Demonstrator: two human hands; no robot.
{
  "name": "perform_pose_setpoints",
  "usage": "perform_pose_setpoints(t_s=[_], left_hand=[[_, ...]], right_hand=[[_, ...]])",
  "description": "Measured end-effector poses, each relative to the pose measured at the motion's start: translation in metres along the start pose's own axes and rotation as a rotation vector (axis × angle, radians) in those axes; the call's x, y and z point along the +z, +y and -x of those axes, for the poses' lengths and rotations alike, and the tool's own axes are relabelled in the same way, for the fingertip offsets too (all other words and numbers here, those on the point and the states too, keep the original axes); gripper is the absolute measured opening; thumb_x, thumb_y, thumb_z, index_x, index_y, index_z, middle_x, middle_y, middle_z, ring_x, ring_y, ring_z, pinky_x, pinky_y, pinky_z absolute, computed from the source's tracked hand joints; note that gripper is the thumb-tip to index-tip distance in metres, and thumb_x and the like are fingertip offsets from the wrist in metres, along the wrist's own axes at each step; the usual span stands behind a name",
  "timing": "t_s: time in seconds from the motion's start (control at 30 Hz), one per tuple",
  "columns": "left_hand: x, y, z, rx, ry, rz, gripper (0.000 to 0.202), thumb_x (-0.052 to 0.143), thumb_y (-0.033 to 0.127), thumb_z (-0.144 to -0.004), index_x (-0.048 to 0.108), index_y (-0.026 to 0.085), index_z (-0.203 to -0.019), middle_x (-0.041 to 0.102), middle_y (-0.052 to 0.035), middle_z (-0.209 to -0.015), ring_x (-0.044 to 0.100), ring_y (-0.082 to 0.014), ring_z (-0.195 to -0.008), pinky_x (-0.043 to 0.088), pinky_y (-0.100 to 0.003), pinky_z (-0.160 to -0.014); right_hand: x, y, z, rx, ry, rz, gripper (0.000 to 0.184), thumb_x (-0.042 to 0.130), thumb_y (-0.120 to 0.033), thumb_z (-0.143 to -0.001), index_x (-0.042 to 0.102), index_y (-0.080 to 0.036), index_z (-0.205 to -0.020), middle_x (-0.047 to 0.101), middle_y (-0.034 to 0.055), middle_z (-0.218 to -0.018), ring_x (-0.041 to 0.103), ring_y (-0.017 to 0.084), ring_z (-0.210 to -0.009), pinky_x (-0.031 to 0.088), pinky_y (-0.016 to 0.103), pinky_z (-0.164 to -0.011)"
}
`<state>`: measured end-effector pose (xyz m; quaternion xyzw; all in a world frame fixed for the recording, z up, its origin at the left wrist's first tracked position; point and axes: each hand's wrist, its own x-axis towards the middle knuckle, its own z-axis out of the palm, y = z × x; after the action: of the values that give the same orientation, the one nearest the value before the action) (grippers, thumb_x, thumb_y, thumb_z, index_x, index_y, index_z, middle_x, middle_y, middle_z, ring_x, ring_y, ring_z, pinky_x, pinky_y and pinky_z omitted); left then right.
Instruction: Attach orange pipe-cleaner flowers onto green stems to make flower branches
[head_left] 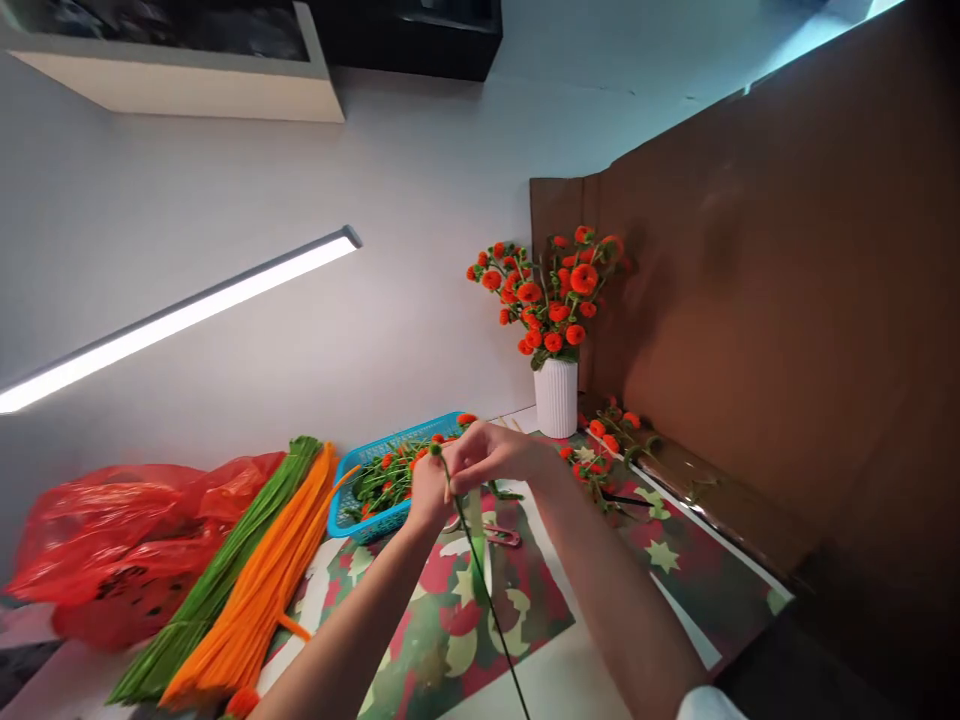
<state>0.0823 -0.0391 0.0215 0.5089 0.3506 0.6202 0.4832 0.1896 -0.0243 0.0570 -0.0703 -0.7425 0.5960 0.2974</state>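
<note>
Head view: a thin dark green stem [490,602], tipped with a green bud [435,450], is held at a slant above the patterned sheet [540,580]. Near its upper end it appears pinched by the right hand [499,455], whose thumb and fingertips are brought together just below the bud; the left hand [429,487] is set close against the same spot, but its fingertips are largely hidden, so whether they are closed on the stem cannot be told. A pale translucent strip [477,520] is seen hanging beneath the right hand, beside the stem. The stem could be bent or rolled out of line if uneven pressure were applied by the 2 hands, since its long lower length is seemingly left unsupported. The strip could be twisted, or caught on the pink scissors [502,536] lying near it, if it were allowed to swing. Flower stems [387,487] in the blue basket [379,525] could be snagged by a careless sweep of the left hand, as they are piled close by.
</note>
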Motion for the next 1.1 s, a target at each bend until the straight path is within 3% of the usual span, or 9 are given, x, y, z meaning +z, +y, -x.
perform_pose_setpoints(t_s=[0.13, 0.23, 0.33, 0.53, 0.67, 0.77, 0.9, 1.1], left_hand=[[-0.038, 0.015, 0.024, -0.021, 0.134, 0.029, 0.035, 0.078, 0.039, -0.06, 0.069, 0.014, -0.083, 0.066, -0.0052, -0.072, 0.064, -0.0166, -0.069, 0.048, -0.024, -0.057], [-0.053, 0.016, 0.039, -0.079, 0.239, 0.118, 0.035, 0.082, 0.035, -0.053, 0.07, 0.014, -0.078, 0.067, -0.003, -0.069, 0.062, -0.0131, -0.062, 0.046, -0.021, -0.053], [-0.057, 0.015, 0.044, -0.084, 0.284, 0.197, 0.032, 0.083, 0.031, -0.053, 0.071, 0.014, -0.077, 0.068, -0.0023, -0.071, 0.061, -0.0108, -0.06, 0.046, -0.02, -0.054], [-0.056, 0.018, 0.047, -0.071, 0.316, 0.249, 0.026, 0.081, 0.026, -0.057, 0.073, 0.013, -0.078, 0.07, -0.0026, -0.069, 0.061, -0.0087, -0.059, 0.048, -0.018, -0.057], [-0.056, 0.024, 0.046, -0.282, 0.361, 0.458, 0.008, 0.073, 0.011, -0.067, 0.07, 0.013, -0.074, 0.068, -0.0015, -0.065, 0.06, -0.0067, -0.055, 0.05, -0.015, -0.054], [-0.056, 0.026, 0.044, -0.396, 0.349, 0.557, 0.009, 0.065, 0.003, -0.072, 0.068, 0.012, -0.073, 0.068, -0.0023, -0.066, 0.061, -0.0059, -0.054, 0.051, -0.014, -0.051], [-0.058, 0.025, 0.044, -0.367, 0.283, 0.537, 0.009, 0.063, 0.004, -0.075, 0.069, 0.01, -0.077, 0.07, -0.0054, -0.07, 0.062, -0.0064, -0.055, 0.051, -0.013, -0.051], [-0.06, 0.027, 0.045, -0.34, 0.281, 0.518, 0.008, 0.065, 0.006, -0.074, 0.069, 0.011, -0.078, 0.07, -0.0059, -0.072, 0.063, -0.0067, -0.058, 0.052, -0.014, -0.056]], right_hand=[[-0.003, 0.005, -0.003, 0.107, 0.326, 0.123, 0.031, 0.077, -0.041, -0.06, 0.068, -0.011, -0.065, 0.058, -0.0017, -0.057, 0.049, 0.009, -0.058, 0.037, 0.023, -0.057], [0.005, 0.005, -0.01, 0.092, 0.442, 0.173, 0.033, 0.076, -0.043, -0.061, 0.068, -0.011, -0.065, 0.059, -0.0008, -0.057, 0.05, 0.01, -0.058, 0.037, 0.023, -0.057], [0.015, 0.006, -0.017, 0.068, 0.511, 0.172, 0.035, 0.076, -0.045, -0.059, 0.068, -0.011, -0.065, 0.058, -0.0009, -0.056, 0.049, 0.01, -0.056, 0.038, 0.024, -0.058], [0.025, 0.012, -0.025, 0.107, 0.548, 0.171, 0.039, 0.076, -0.047, -0.06, 0.07, -0.01, -0.069, 0.063, 0.003, -0.062, 0.054, 0.013, -0.06, 0.038, 0.026, -0.058], [0.025, 0.013, -0.026, 0.082, 0.551, 0.154, 0.036, 0.077, -0.045, -0.058, 0.068, -0.011, -0.067, 0.061, 0.0008, -0.06, 0.05, 0.011, -0.058, 0.036, 0.025, -0.056], [0.025, 0.013, -0.025, 0.045, 0.515, 0.137, 0.034, 0.077, -0.044, -0.06, 0.068, -0.012, -0.066, 0.059, -0.0002, -0.06, 0.05, 0.011, -0.06, 0.037, 0.025, -0.059], [0.025, 0.015, -0.026, 0.013, 0.512, 0.134, 0.033, 0.076, -0.044, -0.062, 0.069, -0.012, -0.066, 0.057, -0.0012, -0.061, 0.05, 0.011, -0.062, 0.038, 0.025, -0.061], [0.025, 0.021, -0.027, -0.011, 0.516, 0.126, 0.029, 0.076, -0.041, -0.064, 0.072, -0.014, -0.073, 0.06, -0.0004, -0.064, 0.054, 0.012, -0.064, 0.039, 0.025, -0.061]])
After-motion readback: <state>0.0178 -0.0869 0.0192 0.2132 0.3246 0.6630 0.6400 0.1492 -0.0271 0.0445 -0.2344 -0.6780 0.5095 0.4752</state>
